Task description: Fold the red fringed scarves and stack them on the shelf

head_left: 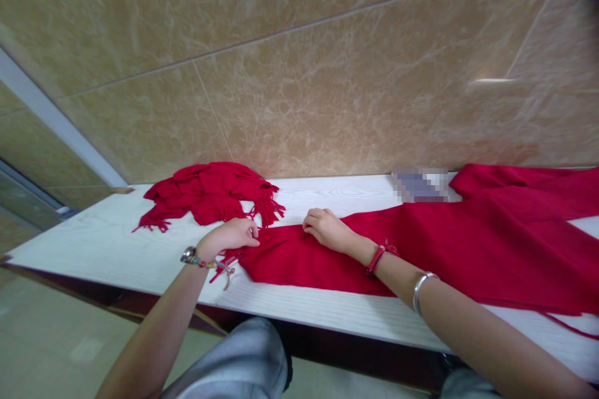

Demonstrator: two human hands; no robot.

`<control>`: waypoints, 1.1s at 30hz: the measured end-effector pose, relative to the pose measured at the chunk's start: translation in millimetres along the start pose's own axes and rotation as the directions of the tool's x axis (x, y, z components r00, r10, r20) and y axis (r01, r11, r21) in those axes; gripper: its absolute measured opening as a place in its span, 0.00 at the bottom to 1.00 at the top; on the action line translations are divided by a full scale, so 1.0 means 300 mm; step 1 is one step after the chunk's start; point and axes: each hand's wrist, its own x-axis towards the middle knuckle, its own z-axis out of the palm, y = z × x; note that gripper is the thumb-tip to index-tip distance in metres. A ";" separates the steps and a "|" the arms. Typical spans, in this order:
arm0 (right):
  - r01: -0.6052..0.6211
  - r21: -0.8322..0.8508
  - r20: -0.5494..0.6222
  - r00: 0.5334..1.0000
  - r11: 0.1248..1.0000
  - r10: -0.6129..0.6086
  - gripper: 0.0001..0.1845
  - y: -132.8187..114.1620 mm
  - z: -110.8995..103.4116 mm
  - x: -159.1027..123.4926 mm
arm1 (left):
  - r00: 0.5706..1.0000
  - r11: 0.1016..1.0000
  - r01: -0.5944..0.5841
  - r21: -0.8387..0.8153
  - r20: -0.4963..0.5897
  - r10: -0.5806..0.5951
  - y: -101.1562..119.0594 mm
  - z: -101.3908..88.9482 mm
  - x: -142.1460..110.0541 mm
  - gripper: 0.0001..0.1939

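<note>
A long red scarf (440,249) lies spread along the white tabletop, its fringed end at the left. My left hand (231,235) is closed on the corner of that end, with strands of fringe hanging below the wrist. Farther right, my right hand (330,230) pinches the scarf's upper edge with curled fingers. Slight creases run through the cloth between my hands. Just beyond my left hand rests a crumpled red scarf (201,190) with tassels, apart from the spread one.
The white tabletop (140,262) is narrow and meets a tan marble-tiled wall (327,106). A pixelated flat item (421,186) sits near the wall. More red cloth (515,184) overlaps at the right. My knee (253,349) is close to the front edge.
</note>
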 end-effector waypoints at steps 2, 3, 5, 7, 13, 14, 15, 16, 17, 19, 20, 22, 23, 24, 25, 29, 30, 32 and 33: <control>-0.017 -0.008 -0.001 1.000 1.000 0.017 0.09 -0.001 -0.004 -0.002 | 1.000 1.000 0.015 0.013 0.015 -0.015 0.005 0.009 0.000 0.05; -0.024 -0.013 0.001 1.000 1.000 0.024 0.09 -0.001 -0.006 -0.003 | 1.000 1.000 0.021 0.021 0.012 -0.021 0.009 0.012 -0.001 0.04; -0.031 -0.027 0.006 0.999 0.999 0.032 0.09 -0.003 -0.009 -0.004 | 1.000 0.999 0.026 0.036 -0.001 -0.026 0.016 0.017 0.000 0.04; -0.032 -0.042 0.012 0.999 0.999 0.033 0.09 -0.006 -0.013 -0.004 | 1.000 0.999 0.024 0.047 -0.018 -0.023 0.019 0.016 0.003 0.03; -0.042 -0.089 0.017 0.999 0.995 0.044 0.11 -0.016 -0.020 -0.001 | 0.993 0.996 0.026 0.087 -0.114 -0.016 0.022 -0.016 0.001 0.06; -0.048 -0.093 0.014 0.999 0.995 0.050 0.11 -0.018 -0.021 0.000 | 0.991 0.995 0.027 0.096 -0.135 -0.014 0.026 -0.022 -0.002 0.06; -0.055 -0.094 0.010 0.998 0.994 0.057 0.11 -0.019 -0.022 0.000 | 0.988 0.994 0.028 0.105 -0.155 -0.011 0.029 -0.028 -0.005 0.07; -0.062 -0.094 0.006 0.998 0.994 0.063 0.11 -0.019 -0.023 0.000 | 0.985 0.993 0.032 0.112 -0.174 -0.012 0.032 -0.032 -0.007 0.07; -0.069 -0.093 0.001 0.998 0.993 0.069 0.11 -0.019 -0.025 0.000 | 0.981 0.992 0.035 0.119 -0.193 -0.011 0.034 -0.035 -0.009 0.08; -0.081 -0.086 -0.009 0.997 0.993 0.080 0.11 -0.016 -0.028 -0.002 | 0.973 0.990 0.037 0.133 -0.233 -0.005 0.033 -0.038 -0.011 0.08; -0.085 -0.084 -0.012 0.996 0.993 0.085 0.11 -0.013 -0.029 -0.004 | 0.968 0.990 0.032 0.139 -0.251 0.004 0.031 -0.038 -0.010 0.09; -0.089 -0.084 -0.008 0.996 0.992 0.089 0.12 -0.005 -0.031 -0.006 | 0.960 0.990 0.008 0.142 -0.277 0.032 0.022 -0.036 -0.008 0.08; -0.088 -0.087 -0.002 0.996 0.992 0.089 0.12 -0.002 -0.031 -0.007 | 0.958 0.990 -0.006 0.138 -0.284 0.046 0.017 -0.033 -0.006 0.08; -0.086 -0.091 0.007 0.996 0.992 0.087 0.12 0.002 -0.030 -0.007 | 0.957 0.991 -0.019 0.133 -0.286 0.056 0.012 -0.031 -0.003 0.08; -0.083 -0.097 0.018 0.996 0.992 0.085 0.11 0.006 -0.029 -0.007 | 0.956 0.991 -0.030 0.128 -0.286 0.066 0.008 -0.028 -0.001 0.07; -0.064 -0.132 0.056 0.996 0.989 0.072 0.11 0.015 -0.027 -0.003 | 0.957 0.990 -0.069 0.123 -0.273 0.101 -0.002 -0.015 0.011 0.08; -0.058 -0.143 0.065 0.996 0.988 0.067 0.11 0.017 -0.028 -0.001 | 0.959 0.989 -0.084 0.122 -0.261 0.113 -0.004 -0.011 0.015 0.08; -0.038 -0.167 0.083 0.995 0.985 0.052 0.10 0.019 -0.034 0.003 | 0.965 0.987 -0.110 0.114 -0.224 0.133 -0.011 -0.003 0.020 0.07; -0.024 -0.179 0.094 0.995 0.983 0.042 0.10 0.020 -0.038 0.005 | 0.969 0.987 -0.120 0.109 -0.203 0.140 -0.014 -0.001 0.022 0.06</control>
